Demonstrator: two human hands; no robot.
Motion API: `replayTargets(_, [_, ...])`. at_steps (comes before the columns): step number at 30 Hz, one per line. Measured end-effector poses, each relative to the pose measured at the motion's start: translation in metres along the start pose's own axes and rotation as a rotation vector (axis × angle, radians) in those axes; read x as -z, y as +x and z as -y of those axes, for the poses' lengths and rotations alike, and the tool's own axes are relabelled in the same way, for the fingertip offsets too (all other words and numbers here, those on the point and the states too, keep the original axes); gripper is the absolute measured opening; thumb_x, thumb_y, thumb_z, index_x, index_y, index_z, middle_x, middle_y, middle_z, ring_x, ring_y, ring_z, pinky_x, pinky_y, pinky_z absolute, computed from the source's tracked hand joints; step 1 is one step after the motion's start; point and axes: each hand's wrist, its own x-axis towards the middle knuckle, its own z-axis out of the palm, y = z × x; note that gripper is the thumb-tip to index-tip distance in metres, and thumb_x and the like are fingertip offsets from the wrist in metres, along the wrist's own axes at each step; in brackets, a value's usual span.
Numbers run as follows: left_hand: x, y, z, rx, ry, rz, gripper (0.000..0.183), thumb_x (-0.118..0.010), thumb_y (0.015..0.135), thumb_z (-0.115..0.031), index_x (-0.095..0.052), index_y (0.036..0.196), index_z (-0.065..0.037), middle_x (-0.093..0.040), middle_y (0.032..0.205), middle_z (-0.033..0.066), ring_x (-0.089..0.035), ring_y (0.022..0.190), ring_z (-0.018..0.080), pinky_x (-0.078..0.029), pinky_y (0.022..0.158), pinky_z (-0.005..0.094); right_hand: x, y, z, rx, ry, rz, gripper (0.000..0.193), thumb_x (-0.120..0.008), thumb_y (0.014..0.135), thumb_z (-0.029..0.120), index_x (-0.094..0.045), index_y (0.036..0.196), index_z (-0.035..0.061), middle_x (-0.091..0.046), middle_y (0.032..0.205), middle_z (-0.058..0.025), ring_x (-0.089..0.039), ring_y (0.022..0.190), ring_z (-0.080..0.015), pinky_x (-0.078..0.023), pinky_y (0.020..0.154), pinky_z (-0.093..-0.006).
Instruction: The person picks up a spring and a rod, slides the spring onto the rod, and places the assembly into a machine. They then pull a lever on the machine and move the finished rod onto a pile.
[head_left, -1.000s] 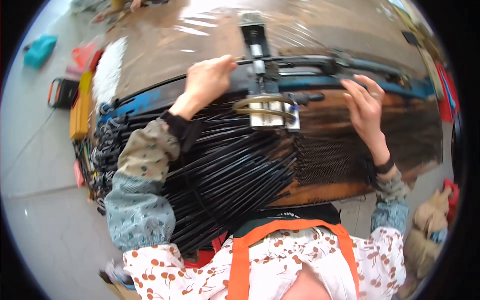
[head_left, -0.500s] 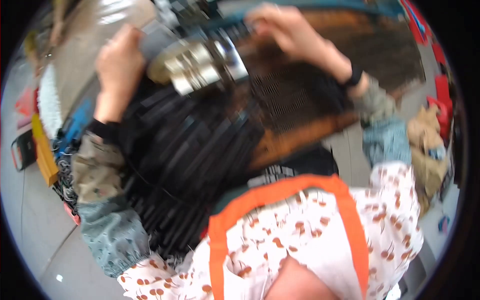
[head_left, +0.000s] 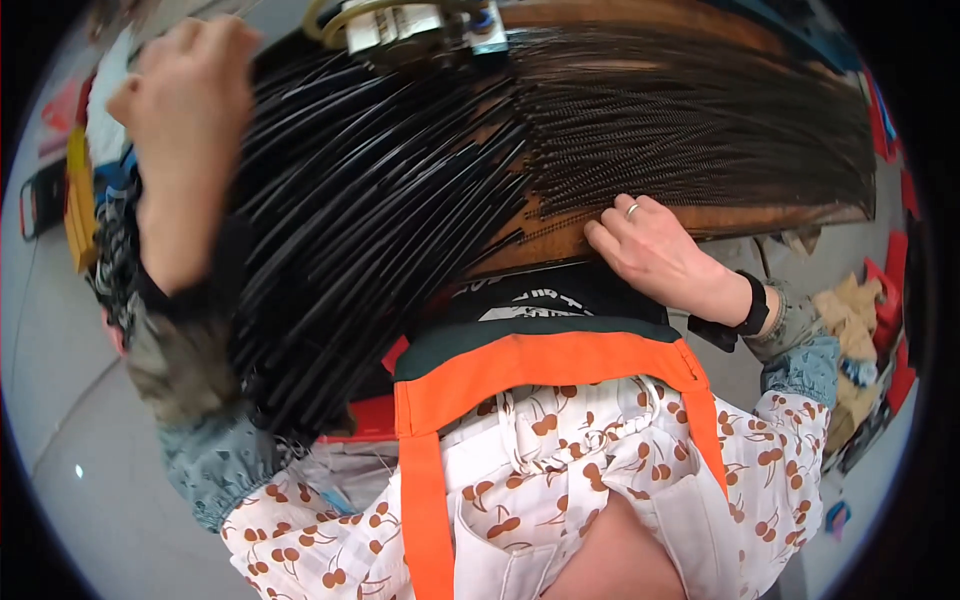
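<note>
My right hand (head_left: 655,255) rests at the near edge of the wooden table, fingers bent and pressed together on a thin dark ridged strand (head_left: 560,222). Beyond it, many similar strands lie side by side in a wide sheet (head_left: 690,140). Raised at the far left is my left hand (head_left: 195,95), blurred, with its fingers curled; whether anything is in them I cannot make out. Between my hands, long glossy black strips (head_left: 350,200) fan out from the table toward the lower left and hang down.
A machine head with bright metal blocks (head_left: 395,25) and a curved hose stands over the table's far side. Bare wood (head_left: 510,250) shows along the near edge (head_left: 640,235). Yellow and black items (head_left: 80,200) lie at left; tan cloth (head_left: 850,320) and red things lie at right.
My right hand has come down from near the machine to the table's near edge. My left hand has moved left, away from the machine. The machine now appears higher in view.
</note>
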Motion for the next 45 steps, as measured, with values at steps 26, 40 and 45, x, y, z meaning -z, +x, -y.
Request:
replayTargets(26, [0.031, -0.128, -0.208, 0.509, -0.365, -0.008, 0.006, -0.059, 0.077, -0.016, -0.058, 0.078, -0.011, -0.054, 0.076, 0.0034, -0.053, 0.075, 0.0202, -0.04, 0.064, 0.0343, 0.034, 0.073, -0.083, -0.345, 0.71, -0.018, 0.023, -0.055, 0.103, 0.018, -0.066, 0.111, -0.0008, -0.051, 0.073, 0.0006, -0.047, 0.066, -0.0055, -0.038, 0.06, -0.0233])
replayTargets(40, [0.072, -0.111, -0.198, 0.384, -0.615, 0.026, 0.012, -0.063, 0.079, -0.014, -0.066, 0.081, -0.003, -0.064, 0.076, 0.0112, -0.066, 0.068, 0.0234, -0.055, 0.053, 0.0336, 0.014, 0.066, -0.071, -0.134, 0.822, -0.152, 0.037, -0.049, 0.107, 0.031, -0.066, 0.113, -0.001, -0.055, 0.079, 0.0014, -0.05, 0.076, -0.0074, -0.039, 0.07, -0.0246])
replayTargets(45, [0.088, -0.086, -0.157, 0.094, -0.684, 0.279, 0.009, -0.063, 0.081, -0.014, -0.065, 0.081, -0.005, -0.067, 0.078, 0.0115, -0.069, 0.069, 0.024, -0.057, 0.054, 0.0341, 0.04, 0.063, -0.031, 0.142, 0.424, -0.345, 0.044, -0.063, 0.078, -0.005, -0.067, 0.122, 0.0008, -0.063, 0.092, -0.0137, -0.059, 0.092, -0.0311, -0.049, 0.082, -0.039])
